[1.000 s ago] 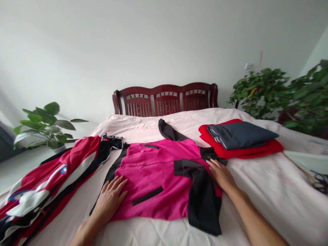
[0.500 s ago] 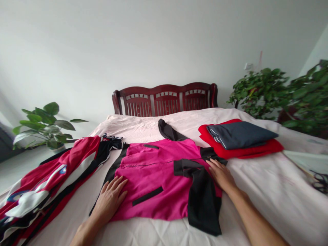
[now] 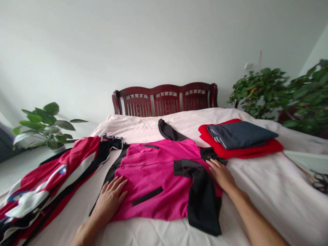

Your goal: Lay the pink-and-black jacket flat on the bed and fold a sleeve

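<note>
A magenta and black zip jacket (image 3: 151, 174) lies spread sideways on the bed, its collar to the right and its hem to the left. One black sleeve (image 3: 205, 201) is folded over the front and bends toward me; the far sleeve (image 3: 171, 130) points away. My left hand (image 3: 110, 196) rests flat on the jacket near the hem, fingers spread. My right hand (image 3: 221, 176) lies on the shoulder area by the collar, its fingers stretched out. Neither hand grips the cloth.
Loose red, white and black clothes (image 3: 58, 181) lie at the left. Folded dark grey (image 3: 243, 134) and red garments (image 3: 271, 148) are stacked at the right. The bed (image 3: 261, 191) has a pale pink sheet and a dark wooden headboard (image 3: 166, 99). Potted plants (image 3: 50, 126) flank it.
</note>
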### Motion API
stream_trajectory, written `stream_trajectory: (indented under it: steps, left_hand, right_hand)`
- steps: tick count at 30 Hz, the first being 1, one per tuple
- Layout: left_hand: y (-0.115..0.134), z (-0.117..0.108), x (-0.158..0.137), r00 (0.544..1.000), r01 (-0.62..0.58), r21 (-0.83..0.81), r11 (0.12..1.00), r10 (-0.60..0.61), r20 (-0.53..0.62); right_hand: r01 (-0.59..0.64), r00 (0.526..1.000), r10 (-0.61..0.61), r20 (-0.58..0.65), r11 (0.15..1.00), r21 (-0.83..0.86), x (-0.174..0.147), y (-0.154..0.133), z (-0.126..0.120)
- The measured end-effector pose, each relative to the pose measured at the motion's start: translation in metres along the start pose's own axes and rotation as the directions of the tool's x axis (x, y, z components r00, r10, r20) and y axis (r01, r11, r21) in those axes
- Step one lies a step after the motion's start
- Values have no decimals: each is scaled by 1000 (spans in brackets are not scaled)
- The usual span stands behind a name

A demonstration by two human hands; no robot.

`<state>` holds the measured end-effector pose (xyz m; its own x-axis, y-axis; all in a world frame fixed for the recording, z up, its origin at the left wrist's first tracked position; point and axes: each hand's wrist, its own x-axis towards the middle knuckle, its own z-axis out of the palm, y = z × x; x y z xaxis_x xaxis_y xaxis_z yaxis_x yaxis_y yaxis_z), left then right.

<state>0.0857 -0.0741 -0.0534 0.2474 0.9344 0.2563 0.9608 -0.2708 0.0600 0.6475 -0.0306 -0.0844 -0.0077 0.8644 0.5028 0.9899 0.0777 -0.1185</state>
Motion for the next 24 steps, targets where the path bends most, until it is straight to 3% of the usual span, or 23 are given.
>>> stream_trajectory:
  steps: [24]
  left_hand:
    - [6,-7,0,1000,12,-11,1000,-12,7]
  right_hand:
    - [-7,1000,7,1,1000,-5,0,-3,-3]
